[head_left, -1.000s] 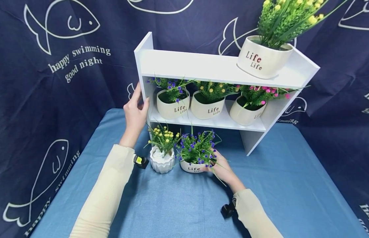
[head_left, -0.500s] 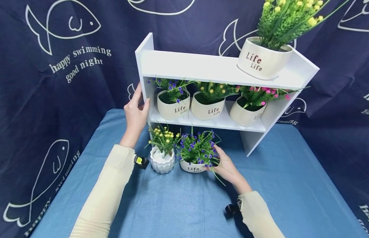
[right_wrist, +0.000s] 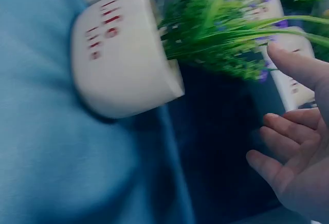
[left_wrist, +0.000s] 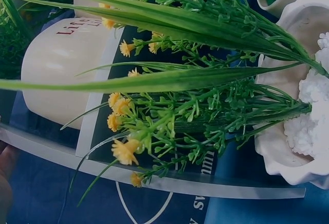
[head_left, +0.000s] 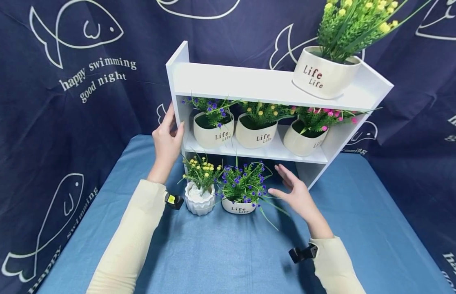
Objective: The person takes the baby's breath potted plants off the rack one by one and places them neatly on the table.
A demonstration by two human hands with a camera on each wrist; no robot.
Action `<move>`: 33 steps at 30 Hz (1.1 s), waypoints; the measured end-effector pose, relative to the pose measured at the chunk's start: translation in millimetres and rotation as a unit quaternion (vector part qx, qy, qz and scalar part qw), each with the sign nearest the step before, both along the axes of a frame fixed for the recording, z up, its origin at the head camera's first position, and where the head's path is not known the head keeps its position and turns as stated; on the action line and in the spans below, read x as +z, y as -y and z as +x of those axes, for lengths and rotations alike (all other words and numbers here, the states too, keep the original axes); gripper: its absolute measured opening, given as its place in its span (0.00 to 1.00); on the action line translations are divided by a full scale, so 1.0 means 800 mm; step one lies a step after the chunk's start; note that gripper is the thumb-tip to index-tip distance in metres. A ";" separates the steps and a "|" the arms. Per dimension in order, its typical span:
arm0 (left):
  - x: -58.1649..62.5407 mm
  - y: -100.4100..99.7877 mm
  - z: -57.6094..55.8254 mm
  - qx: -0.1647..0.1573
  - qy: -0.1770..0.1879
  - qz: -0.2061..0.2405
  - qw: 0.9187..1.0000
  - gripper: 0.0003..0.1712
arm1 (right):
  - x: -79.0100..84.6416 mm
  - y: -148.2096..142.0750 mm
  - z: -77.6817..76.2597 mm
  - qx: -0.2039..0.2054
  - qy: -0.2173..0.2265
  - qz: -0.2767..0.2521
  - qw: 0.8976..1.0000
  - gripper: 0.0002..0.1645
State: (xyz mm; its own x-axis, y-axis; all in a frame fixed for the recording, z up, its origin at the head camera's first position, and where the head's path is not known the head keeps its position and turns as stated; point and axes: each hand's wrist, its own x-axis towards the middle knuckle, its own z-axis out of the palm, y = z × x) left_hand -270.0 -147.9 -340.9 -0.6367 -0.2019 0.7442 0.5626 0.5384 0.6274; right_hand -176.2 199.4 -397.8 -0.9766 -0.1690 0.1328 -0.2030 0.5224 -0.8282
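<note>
In the head view, my left hand (head_left: 167,141) holds the left side panel of a white two-tier shelf (head_left: 228,79), thumb at its front edge and fingers along the outside. My right hand (head_left: 295,196) is held apart from a white oval pot (head_left: 238,207) of purple flowers (head_left: 243,181), fingers spread with nothing in them. That pot stands on the blue cloth in front of the shelf. To its left is a fluted white pot (head_left: 200,200) with yellow flowers (head_left: 203,169). The right wrist view shows the oval pot (right_wrist: 123,54) upright on the cloth, left of my fingers.
Three cream pots line the middle board: purple (head_left: 214,132), yellow (head_left: 256,132) and pink-flowered (head_left: 305,139). A larger pot (head_left: 325,73) with yellow flowers stands at the right end of the top board. A dark fish-print curtain (head_left: 92,77) hangs behind.
My right hand has let go of the purple-flowered pot and drawn away to the right, its fingers opening. The pot stays in place. My left hand stays at the shelf's side.
</note>
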 end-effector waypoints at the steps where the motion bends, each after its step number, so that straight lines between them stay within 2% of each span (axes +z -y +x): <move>1: 0.000 0.000 0.000 0.000 0.000 -0.001 1.000 0.31 | 0.006 -0.001 0.001 -0.007 -0.002 -0.005 1.000 0.49; 5: 0.000 0.000 0.000 0.000 0.002 0.000 1.000 0.32 | 0.032 -0.001 0.005 -0.036 -0.023 -0.018 0.999 0.45; 9: 0.000 -0.001 0.001 -0.001 0.006 0.003 1.000 0.32 | 0.060 0.001 0.011 -0.066 -0.065 -0.028 0.995 0.41; 13: 0.001 0.000 0.000 0.003 0.001 -0.002 1.000 0.31 | 0.088 0.004 0.018 -0.092 -0.108 -0.070 0.987 0.38; 15: 0.000 0.000 0.000 0.005 0.000 -0.002 1.000 0.31 | 0.101 0.005 0.019 -0.106 -0.134 -0.108 0.979 0.36; 17: 0.000 -0.001 0.000 0.006 0.000 -0.003 1.000 0.31 | 0.113 0.006 0.019 -0.120 -0.163 -0.153 0.967 0.35; 20: -0.001 -0.001 0.000 0.006 0.001 -0.002 1.000 0.31 | 0.132 0.005 0.016 -0.133 -0.210 -0.215 0.945 0.34; 23: 0.000 -0.001 0.001 0.007 0.001 -0.004 1.000 0.31 | 0.152 0.003 0.009 -0.151 -0.254 -0.267 0.917 0.33; 25: 0.000 -0.001 0.001 0.006 0.002 -0.002 1.000 0.31 | 0.166 0.001 0.002 -0.178 -0.280 -0.287 0.899 0.32; 27: 0.000 0.000 0.001 0.005 0.003 -0.001 1.000 0.31 | 0.179 -0.002 -0.007 -0.214 -0.296 -0.284 0.887 0.32; 29: 0.000 0.000 0.001 0.005 0.004 0.001 1.000 0.31 | 0.190 -0.006 -0.016 -0.246 -0.303 -0.261 0.883 0.34; 33: 0.000 0.000 0.002 0.006 0.003 -0.006 1.000 0.31 | 0.206 -0.013 -0.034 -0.289 -0.290 -0.198 0.890 0.41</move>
